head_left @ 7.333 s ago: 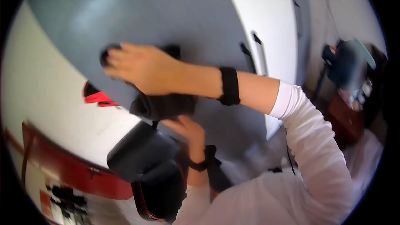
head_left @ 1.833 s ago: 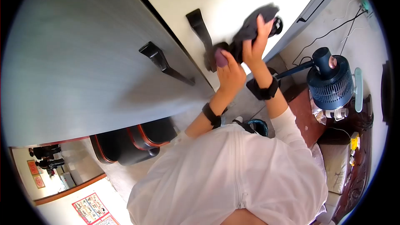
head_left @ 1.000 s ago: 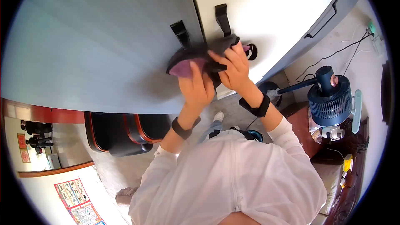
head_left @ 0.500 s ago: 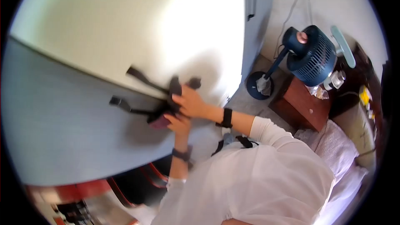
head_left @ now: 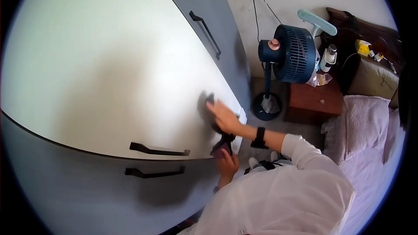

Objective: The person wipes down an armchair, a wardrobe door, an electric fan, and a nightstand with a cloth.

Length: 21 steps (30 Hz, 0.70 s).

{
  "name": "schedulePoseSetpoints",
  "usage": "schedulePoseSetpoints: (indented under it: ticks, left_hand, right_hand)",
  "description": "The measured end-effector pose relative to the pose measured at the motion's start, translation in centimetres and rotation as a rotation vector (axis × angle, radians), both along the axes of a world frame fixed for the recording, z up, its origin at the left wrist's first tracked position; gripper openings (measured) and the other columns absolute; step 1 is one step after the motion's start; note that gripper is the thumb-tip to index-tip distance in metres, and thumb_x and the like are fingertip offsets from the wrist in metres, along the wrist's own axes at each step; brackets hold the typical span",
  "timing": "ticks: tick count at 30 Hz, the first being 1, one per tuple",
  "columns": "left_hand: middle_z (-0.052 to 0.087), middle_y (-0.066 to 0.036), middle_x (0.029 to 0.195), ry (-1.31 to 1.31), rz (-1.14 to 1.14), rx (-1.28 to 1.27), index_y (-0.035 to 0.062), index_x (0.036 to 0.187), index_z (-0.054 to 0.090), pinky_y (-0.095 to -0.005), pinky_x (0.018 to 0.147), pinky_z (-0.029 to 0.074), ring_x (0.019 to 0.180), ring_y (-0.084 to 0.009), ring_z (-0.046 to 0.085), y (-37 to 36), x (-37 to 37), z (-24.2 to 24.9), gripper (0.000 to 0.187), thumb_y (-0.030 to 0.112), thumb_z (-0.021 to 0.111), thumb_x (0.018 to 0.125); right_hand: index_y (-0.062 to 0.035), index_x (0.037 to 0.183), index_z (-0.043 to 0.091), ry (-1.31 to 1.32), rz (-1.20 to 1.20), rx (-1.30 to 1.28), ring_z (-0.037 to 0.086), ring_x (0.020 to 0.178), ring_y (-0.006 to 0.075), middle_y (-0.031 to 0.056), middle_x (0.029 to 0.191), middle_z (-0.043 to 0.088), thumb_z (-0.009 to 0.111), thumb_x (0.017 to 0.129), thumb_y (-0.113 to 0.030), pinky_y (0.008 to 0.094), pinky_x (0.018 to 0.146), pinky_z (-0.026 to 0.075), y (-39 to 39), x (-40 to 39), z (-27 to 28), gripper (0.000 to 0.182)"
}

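A dark object (head_left: 220, 127) with a purple end lies across both hands in front of the white wardrobe door (head_left: 109, 30); its kind I cannot tell. My left hand (head_left: 227, 165) grips the purple part from below, fingers bent round it. Higher up, my right hand (head_left: 226, 118) is at the dark upper part, its fingers curled over it and slightly blurred. To the left of the hands are two long black handles, one on the white door (head_left: 159, 150) and one on the grey door (head_left: 154, 172).
Beyond the white door stands another grey door with a black handle (head_left: 205, 35). A dark blue fan (head_left: 294, 54) is on the floor to the right, close to a reddish-brown cabinet (head_left: 313, 104). A bed with a pale quilt (head_left: 355, 161) lies at the right.
The view has turned, and the fan and bed now sit further left. Both hands, with the dark object, have moved right from beside the door handles to near the white door's right edge.
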<state>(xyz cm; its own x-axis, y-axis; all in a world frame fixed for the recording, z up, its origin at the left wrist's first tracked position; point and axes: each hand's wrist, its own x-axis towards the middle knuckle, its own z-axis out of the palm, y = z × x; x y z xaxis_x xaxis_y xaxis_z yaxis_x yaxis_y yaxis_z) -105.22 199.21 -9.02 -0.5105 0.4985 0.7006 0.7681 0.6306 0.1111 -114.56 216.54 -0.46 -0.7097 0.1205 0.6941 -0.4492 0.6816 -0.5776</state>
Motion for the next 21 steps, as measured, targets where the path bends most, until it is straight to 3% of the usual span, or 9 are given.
schedulePoseSetpoints:
  ticks: [2,5,8,10,16,17,18,20,21]
  left_hand:
    - [0.048,-0.038,0.125,-0.247,-0.04,0.106,-0.0171,0.141,0.021,-0.0573,0.099,0.035,0.11,-0.0542,0.048,2.4,-2.1,-0.2,0.073,0.018,0.059,0.09]
    - [0.046,-0.038,0.125,-0.099,-0.157,0.242,-0.0172,0.143,0.019,-0.0509,0.098,0.036,0.112,-0.0518,0.048,7.5,-5.3,5.2,0.072,0.013,0.058,0.091]
    - [0.047,-0.036,0.12,-0.198,-0.24,0.392,-0.0166,0.14,0.029,-0.0496,0.092,0.04,0.106,-0.0502,0.05,10.5,-6.8,8.1,0.066,0.01,0.06,0.087]
    - [0.046,-0.036,0.122,-0.131,-0.24,0.417,-0.016,0.141,0.027,-0.0488,0.092,0.04,0.106,-0.0495,0.049,11.7,-8.3,9.9,0.067,0.01,0.059,0.088]
    - [0.045,-0.037,0.123,-0.246,-0.132,0.429,-0.0154,0.142,0.025,-0.0484,0.094,0.038,0.108,-0.0498,0.048,13.0,-10.9,9.7,0.068,0.013,0.058,0.089]
    - [0.045,-0.036,0.123,-0.211,-0.121,0.401,-0.0153,0.142,0.025,-0.0488,0.095,0.038,0.109,-0.0501,0.048,12.8,-11.4,8.9,0.067,0.013,0.057,0.089]
    - [0.041,-0.036,0.133,-0.431,-0.083,0.384,-0.0068,0.149,0.017,-0.0481,0.103,0.032,0.119,-0.0483,0.043,12.2,-11.8,6.4,0.074,0.018,0.056,0.091]
    - [0.043,-0.036,0.13,-0.523,0.085,0.318,-0.0053,0.149,0.019,-0.0481,0.102,0.033,0.12,-0.0484,0.044,12.2,-12.3,5.3,0.074,0.017,0.057,0.09]
    - [0.044,-0.037,0.128,-0.292,-0.006,0.321,-0.007,0.148,0.019,-0.0491,0.101,0.034,0.117,-0.0487,0.045,12.2,-13.4,5.2,0.074,0.015,0.057,0.09]
  right_hand:
    - [-0.0023,0.145,0.034,0.083,-0.107,0.001,0.046,0.12,0.0441,0.0273,0.124,0.05,0.048,0.082,0.002,0.0502,0.115,0.025,2.9,-2.0,4.2,0.064]
    - [-0.0048,0.147,0.03,0.093,-0.289,0.02,0.035,0.132,0.0469,0.0312,0.14,0.039,0.055,0.087,-0.008,0.0467,0.113,0.026,7.3,-6.2,9.4,0.065]
    - [-0.0033,0.145,0.032,0.322,-0.43,0.08,0.04,0.128,0.0445,0.028,0.139,0.041,0.054,0.089,-0.01,0.0471,0.11,0.031,10.9,-10.4,15.1,0.06]
    - [-0.0032,0.144,0.034,0.396,-0.471,0.182,0.043,0.125,0.0428,0.0267,0.139,0.041,0.054,0.09,-0.011,0.0459,0.108,0.034,12.2,-12.8,18.5,0.058]
    - [-0.0023,0.14,0.04,0.286,-0.462,0.042,0.047,0.123,0.0403,0.0248,0.139,0.042,0.056,0.084,-0.002,0.0415,0.102,0.04,12.0,-15.3,16.9,0.058]
    - [-0.0017,0.139,0.042,0.255,-0.398,-0.004,0.046,0.123,0.0417,0.0262,0.139,0.041,0.055,0.082,0.003,0.0443,0.101,0.04,11.8,-14.9,16.0,0.059]
    - [-0.0015,0.139,0.042,0.295,-0.393,0.009,0.046,0.122,0.0423,0.0271,0.139,0.04,0.055,0.082,0.003,0.0454,0.101,0.04,11.8,-14.7,14.7,0.059]
    - [-0.0011,0.139,0.042,0.385,-0.374,0.037,0.046,0.122,0.0435,0.0289,0.139,0.039,0.055,0.082,0.003,0.0476,0.102,0.039,12.2,-15.2,12.7,0.059]
    - [-0.0007,0.138,0.043,0.363,-0.335,-0.037,0.045,0.123,0.0448,0.0312,0.137,0.039,0.054,0.08,0.003,0.0496,0.102,0.038,12.0,-15.5,12.9,0.059]
